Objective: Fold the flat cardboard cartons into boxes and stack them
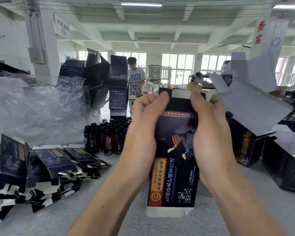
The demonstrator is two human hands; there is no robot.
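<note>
Now: you hold one dark printed carton [175, 150] upright above the grey worktop [92, 206], its print upside down to you and a white tuck flap hanging at its lower end. Your left hand [143, 126] grips the left edge, fingers curled round it, thumb up at the top flap. Your right hand [209, 130] clamps the right edge likewise, thumb near the top opening. The top flap shows white between your thumbs.

Left on the worktop: a slumped heap of flat cartons [41, 167], overlapping. Behind it, crumpled clear plastic wrap [32, 108]. Just left of your left hand, dark bottles [107, 135] stand clustered. Further back, erected boxes [117, 86] are stacked high, flaps open. Right side: more opened boxes [245, 147] piled, white insides showing.
</note>
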